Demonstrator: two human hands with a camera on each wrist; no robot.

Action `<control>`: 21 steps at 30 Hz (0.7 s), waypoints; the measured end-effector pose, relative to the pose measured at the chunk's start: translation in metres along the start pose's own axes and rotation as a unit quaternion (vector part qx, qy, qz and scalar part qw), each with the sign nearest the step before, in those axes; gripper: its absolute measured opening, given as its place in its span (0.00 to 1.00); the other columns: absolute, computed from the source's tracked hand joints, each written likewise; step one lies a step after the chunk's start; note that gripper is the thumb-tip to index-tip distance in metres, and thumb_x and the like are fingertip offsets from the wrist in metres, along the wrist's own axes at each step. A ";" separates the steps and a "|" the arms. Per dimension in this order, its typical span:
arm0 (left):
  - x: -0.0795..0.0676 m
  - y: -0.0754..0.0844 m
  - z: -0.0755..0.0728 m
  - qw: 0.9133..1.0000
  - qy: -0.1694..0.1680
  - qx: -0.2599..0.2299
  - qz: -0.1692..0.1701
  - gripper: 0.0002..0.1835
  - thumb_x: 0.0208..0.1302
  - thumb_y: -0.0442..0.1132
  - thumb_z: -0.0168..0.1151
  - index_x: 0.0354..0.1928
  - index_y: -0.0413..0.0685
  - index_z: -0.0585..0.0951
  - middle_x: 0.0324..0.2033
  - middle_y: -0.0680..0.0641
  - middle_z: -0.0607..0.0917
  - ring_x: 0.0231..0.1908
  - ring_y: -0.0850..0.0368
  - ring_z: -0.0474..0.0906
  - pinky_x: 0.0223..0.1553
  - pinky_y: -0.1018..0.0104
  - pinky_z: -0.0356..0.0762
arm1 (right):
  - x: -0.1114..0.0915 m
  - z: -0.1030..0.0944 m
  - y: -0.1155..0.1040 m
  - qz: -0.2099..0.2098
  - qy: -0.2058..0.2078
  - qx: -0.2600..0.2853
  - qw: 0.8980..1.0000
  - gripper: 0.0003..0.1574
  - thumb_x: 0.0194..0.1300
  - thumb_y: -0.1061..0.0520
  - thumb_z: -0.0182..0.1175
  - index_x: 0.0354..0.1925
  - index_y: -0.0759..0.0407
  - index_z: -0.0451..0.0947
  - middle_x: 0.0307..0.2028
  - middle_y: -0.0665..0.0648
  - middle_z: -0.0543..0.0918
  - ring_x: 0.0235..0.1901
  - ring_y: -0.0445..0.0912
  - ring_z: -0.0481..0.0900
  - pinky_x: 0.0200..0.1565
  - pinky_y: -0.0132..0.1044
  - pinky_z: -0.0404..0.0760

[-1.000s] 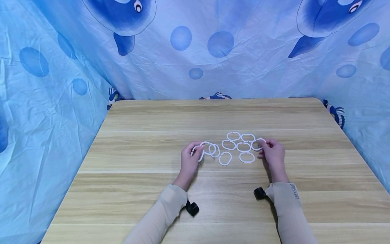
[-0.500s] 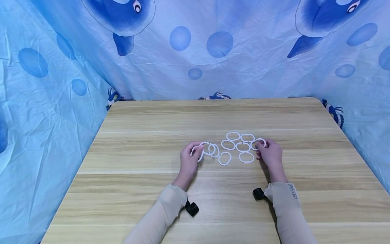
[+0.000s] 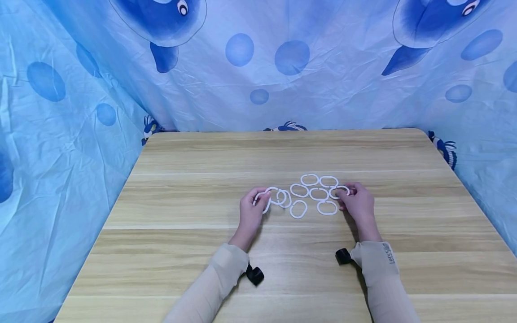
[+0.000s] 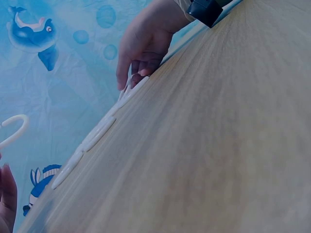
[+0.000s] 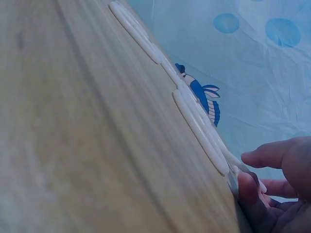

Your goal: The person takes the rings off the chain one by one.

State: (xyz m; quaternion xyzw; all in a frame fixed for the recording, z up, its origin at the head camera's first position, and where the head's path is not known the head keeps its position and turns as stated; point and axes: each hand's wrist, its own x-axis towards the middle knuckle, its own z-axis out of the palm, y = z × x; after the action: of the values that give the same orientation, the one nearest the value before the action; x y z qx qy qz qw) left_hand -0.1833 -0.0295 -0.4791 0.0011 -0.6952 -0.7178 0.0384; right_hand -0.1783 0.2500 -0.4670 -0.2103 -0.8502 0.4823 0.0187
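Note:
My left hand [image 3: 251, 208] pinches an oval white plastic curtain ring [image 3: 256, 196], raised at the near end of a short linked run; its tip also shows as a curved ring [image 4: 17, 127] in the left wrist view. Another ring [image 3: 284, 199] hangs in that run to its right. At the right of the group, my right hand [image 3: 359, 201] has thumb and forefinger at the edge of a ring [image 3: 334, 188] lying low on the table. In the right wrist view the fingers [image 5: 269, 153] bend about that ring's end, partly hiding it.
Several loose rings, such as a front one [image 3: 327, 214] and a back one [image 3: 310, 174], lie flat between the hands on the wood-grain table [image 3: 194, 269]. A blue dolphin-print curtain [image 3: 331, 98] hangs behind the table and along both sides.
The right hand has moved slightly left with its ring, and two rings beside it in the middle row have shifted left too. The left hand keeps still with its ring.

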 end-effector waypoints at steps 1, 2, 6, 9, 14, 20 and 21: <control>0.000 0.000 0.000 1.000 0.000 0.000 -0.001 0.09 0.62 0.31 0.63 0.42 0.31 0.82 0.26 0.56 0.80 0.30 0.69 0.73 0.30 0.82 0.72 | 0.000 0.000 0.000 -0.001 -0.001 -0.003 1.000 0.29 0.63 0.57 0.62 0.59 0.69 0.70 0.36 0.57 0.77 0.16 0.34 0.76 0.22 0.28 0.83; 0.000 0.000 0.000 1.000 0.000 0.001 -0.002 0.09 0.62 0.31 0.63 0.42 0.31 0.82 0.27 0.56 0.80 0.30 0.69 0.73 0.30 0.82 0.73 | -0.001 0.000 -0.001 -0.003 -0.002 -0.007 1.000 0.29 0.63 0.57 0.63 0.59 0.69 0.70 0.36 0.58 0.77 0.16 0.34 0.76 0.22 0.28 0.83; 0.001 0.002 0.000 1.000 -0.002 -0.003 -0.010 0.09 0.63 0.30 0.63 0.42 0.30 0.82 0.27 0.57 0.79 0.30 0.69 0.73 0.30 0.82 0.72 | -0.001 0.000 -0.001 -0.010 -0.005 -0.020 1.000 0.30 0.62 0.55 0.64 0.58 0.68 0.71 0.38 0.59 0.78 0.16 0.34 0.76 0.21 0.28 0.82; 0.000 0.005 0.000 1.000 -0.007 -0.006 -0.016 0.09 0.63 0.29 0.62 0.42 0.29 0.82 0.27 0.56 0.80 0.30 0.69 0.73 0.31 0.82 0.72 | -0.002 0.000 -0.001 -0.015 -0.009 -0.025 1.000 0.30 0.61 0.55 0.65 0.58 0.68 0.72 0.39 0.60 0.78 0.16 0.35 0.75 0.21 0.28 0.82; -0.008 0.025 -0.001 1.000 -0.012 -0.001 -0.007 0.09 0.63 0.28 0.61 0.42 0.26 0.81 0.27 0.54 0.80 0.30 0.70 0.73 0.32 0.82 0.73 | -0.001 0.001 -0.001 -0.024 -0.015 -0.030 0.999 0.31 0.60 0.55 0.66 0.57 0.68 0.72 0.40 0.61 0.77 0.16 0.35 0.76 0.20 0.29 0.81; -0.012 0.033 -0.001 1.000 -0.008 -0.002 -0.001 0.09 0.63 0.28 0.61 0.41 0.26 0.81 0.27 0.55 0.80 0.30 0.70 0.73 0.32 0.82 0.73 | 0.001 0.000 0.000 -0.042 0.012 -0.075 0.996 0.29 0.59 0.51 0.67 0.54 0.66 0.76 0.43 0.64 0.80 0.35 0.47 0.78 0.38 0.31 0.77; -0.012 0.033 -0.001 1.000 -0.008 -0.002 -0.003 0.09 0.63 0.28 0.61 0.41 0.26 0.81 0.27 0.55 0.80 0.30 0.69 0.73 0.32 0.82 0.72 | 0.000 0.000 0.000 -0.044 0.016 -0.081 0.996 0.29 0.59 0.51 0.67 0.54 0.66 0.77 0.45 0.65 0.81 0.40 0.49 0.77 0.42 0.33 0.75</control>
State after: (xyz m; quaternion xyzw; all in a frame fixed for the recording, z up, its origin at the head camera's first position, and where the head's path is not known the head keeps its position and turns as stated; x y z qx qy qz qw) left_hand -0.1699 -0.0307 -0.4464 -0.0025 -0.6940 -0.7193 0.0304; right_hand -0.1787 0.2502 -0.4671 -0.1811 -0.8943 0.4074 0.0369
